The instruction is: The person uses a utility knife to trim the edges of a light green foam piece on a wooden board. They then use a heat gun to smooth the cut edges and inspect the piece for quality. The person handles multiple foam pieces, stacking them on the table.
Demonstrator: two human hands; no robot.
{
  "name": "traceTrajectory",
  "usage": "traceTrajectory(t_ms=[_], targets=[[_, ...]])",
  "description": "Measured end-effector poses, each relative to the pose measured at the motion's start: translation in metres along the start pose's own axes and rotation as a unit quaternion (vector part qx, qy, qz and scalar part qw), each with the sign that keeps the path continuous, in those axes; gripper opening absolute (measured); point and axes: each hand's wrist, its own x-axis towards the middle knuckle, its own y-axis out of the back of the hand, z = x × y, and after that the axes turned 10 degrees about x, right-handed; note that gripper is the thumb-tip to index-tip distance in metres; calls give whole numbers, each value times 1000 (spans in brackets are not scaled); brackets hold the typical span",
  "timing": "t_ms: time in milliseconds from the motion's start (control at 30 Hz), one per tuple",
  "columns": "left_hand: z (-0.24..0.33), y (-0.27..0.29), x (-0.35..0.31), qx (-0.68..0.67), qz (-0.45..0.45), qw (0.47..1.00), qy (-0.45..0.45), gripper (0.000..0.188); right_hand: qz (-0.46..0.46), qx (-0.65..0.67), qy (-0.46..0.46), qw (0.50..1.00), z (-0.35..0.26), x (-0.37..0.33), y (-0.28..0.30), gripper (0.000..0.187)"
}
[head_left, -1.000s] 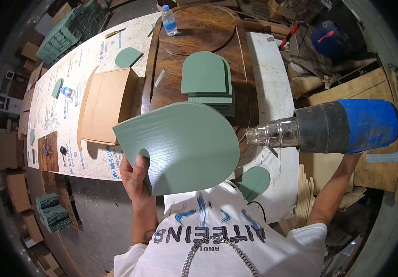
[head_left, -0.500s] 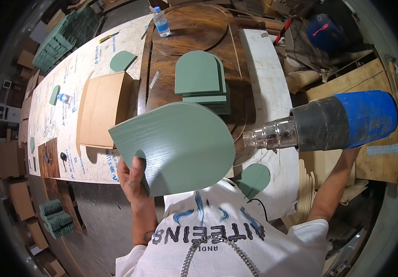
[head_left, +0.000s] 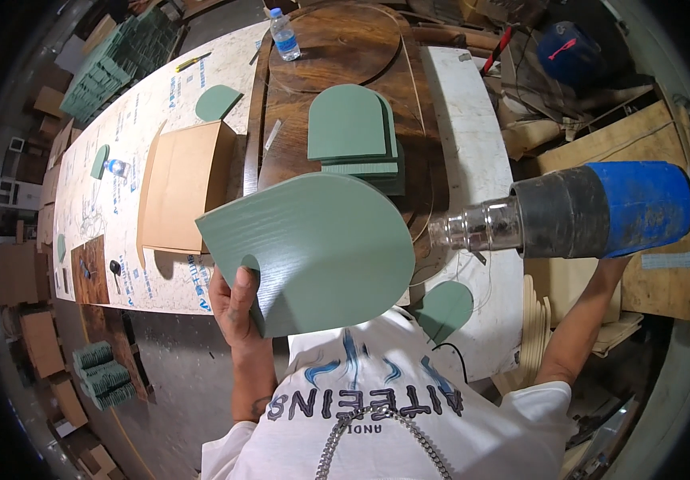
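Note:
A green board (head_left: pixel 329 256), rounded at one end, is in my left hand (head_left: pixel 237 308), with the thumb over its face near a small round cutout. In my right hand (head_left: pixel 613 268) is a heat gun (head_left: pixel 601 210) with a blue and black body; the fingers are mostly hidden behind it. Its metal nozzle (head_left: pixel 477 226) points left toward the board's curved edge, a small gap apart. Beyond the board, a stack of similar green boards (head_left: pixel 350 124) rests on a dark brown wooden panel (head_left: pixel 281 176).
A brown cardboard box (head_left: pixel 185 188) stands left of the panel on a white-covered table (head_left: pixel 133 216). A water bottle (head_left: pixel 284 36) is at the back. Green pieces lie around, one (head_left: pixel 445 310) below the nozzle. Bundled green pieces (head_left: pixel 103 374) sit lower left.
The whole scene sits slightly farther right in the picture. Both hands keep their holds, and the board and heat gun stay nearly the same relative to each other.

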Motion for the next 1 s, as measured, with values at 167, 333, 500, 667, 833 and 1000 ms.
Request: traceTrajectory(t_ms=[167,333,500,667,833,1000], targets=[[-2,0,1,-11,-16,1000,-15,39,12,37,-9,999,2,-1,1,54],[-1,0,2,-18,-18,1000,-12,39,-56,30,-28,998,4,3,-3,45],[-3,3,0,11,-12,1000,13,41,-124,-30,-263,956,39,5,-36,33],[-12,13,-2,11,-29,999,-14,39,-107,11,-513,852,150,-42,-28,34],[-23,25,-4,-20,-60,998,-25,39,-54,1,-579,813,260,-114,-16,28],[-23,23,-2,-51,-67,996,-19,43,23,6,-614,789,270,-144,-48,33]])
